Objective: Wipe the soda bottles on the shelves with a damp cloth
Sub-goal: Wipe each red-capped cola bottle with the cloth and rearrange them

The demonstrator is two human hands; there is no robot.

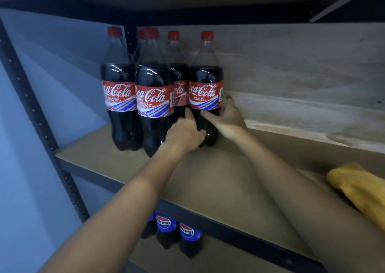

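Several Coca-Cola bottles with red caps stand grouped at the back left of the brown shelf board (208, 179). The rightmost bottle (206, 80) stands a little apart from the group. Both my hands wrap its lower half. My left hand (185, 133) holds it from the left, fingers curled against the dark body. On the bottle's right side, my right hand (226, 118) has its thumb across the front and fingers round the back. A yellow cloth (360, 187) lies on the shelf at the right edge, away from both hands.
Pepsi bottles (164, 231) stand on the lower shelf beneath the board. A black metal upright (37, 114) runs down the left side, and a wooden back panel (302, 74) closes the shelf behind. The upper shelf hangs low overhead.
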